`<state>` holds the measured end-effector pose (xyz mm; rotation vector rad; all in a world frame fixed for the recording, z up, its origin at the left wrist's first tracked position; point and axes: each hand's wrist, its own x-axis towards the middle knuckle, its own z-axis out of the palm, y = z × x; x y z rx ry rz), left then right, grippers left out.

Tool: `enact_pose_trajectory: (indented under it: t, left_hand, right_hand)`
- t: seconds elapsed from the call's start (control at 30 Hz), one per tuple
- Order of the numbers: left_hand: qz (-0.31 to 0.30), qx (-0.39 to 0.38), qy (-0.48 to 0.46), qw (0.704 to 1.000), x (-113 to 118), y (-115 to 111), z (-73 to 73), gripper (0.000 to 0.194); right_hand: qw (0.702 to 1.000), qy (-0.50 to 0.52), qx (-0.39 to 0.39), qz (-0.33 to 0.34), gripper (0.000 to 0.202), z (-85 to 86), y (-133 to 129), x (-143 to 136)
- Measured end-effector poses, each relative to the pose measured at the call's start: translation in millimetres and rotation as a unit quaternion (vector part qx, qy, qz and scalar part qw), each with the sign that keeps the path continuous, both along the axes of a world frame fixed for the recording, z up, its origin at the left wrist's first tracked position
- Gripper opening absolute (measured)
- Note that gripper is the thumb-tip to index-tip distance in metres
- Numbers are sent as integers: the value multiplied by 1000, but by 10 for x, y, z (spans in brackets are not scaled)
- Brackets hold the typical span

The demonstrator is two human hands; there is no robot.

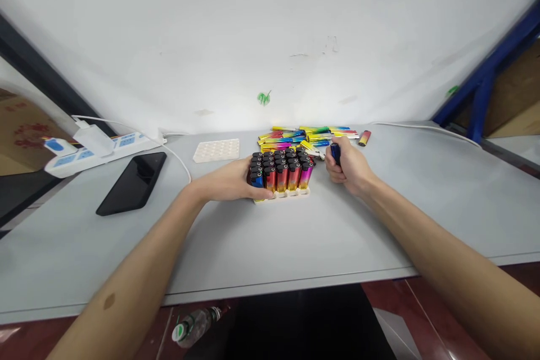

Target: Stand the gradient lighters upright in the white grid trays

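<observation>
A white tray (291,194) in the middle of the table carries rows of upright lighters (282,177) with black tops and shiny red, blue, gold and purple bodies. My left hand (236,180) is wrapped round the left end of this block, its thumb along the front and its other fingers hidden behind. To the right of the tray, my right hand (348,166) is closed in a fist round a dark blue lighter (335,152), whose shiny end shows above the fingers. Behind the tray lies a loose pile of shiny multicoloured lighter pieces (291,138).
A second white holed tray (216,150) lies flat at the back. On the left are a black phone (133,183) and a power strip (105,152) with a cable. One red-yellow lighter body (365,138) lies far right. A plastic bottle (198,326) is below the table edge.
</observation>
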<state>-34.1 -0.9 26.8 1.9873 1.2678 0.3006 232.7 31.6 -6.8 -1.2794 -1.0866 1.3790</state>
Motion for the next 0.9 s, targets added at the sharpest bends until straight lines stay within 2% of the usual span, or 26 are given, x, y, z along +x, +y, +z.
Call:
enact_pose_trajectory:
  t: [0.33,0.57,0.73,0.9]
  left_hand:
    - [-10,2,-11,1000,-23,12,-17,70]
    - [-4,-3,-6,1000,-12,8,-17,71]
    - [-1,-12,-7,1000,-8,-4,-11,71]
    - [-4,-8,-7,1000,-9,2,-5,72]
  right_hand:
    - [1000,4,21,9,32,18,-27,-5]
    - [999,-21,29,1,40,-5,-26,-25]
    - [992,-16,122,-19,48,-31,-4,4]
    - [986,-32,160,25,31,51,-55,46]
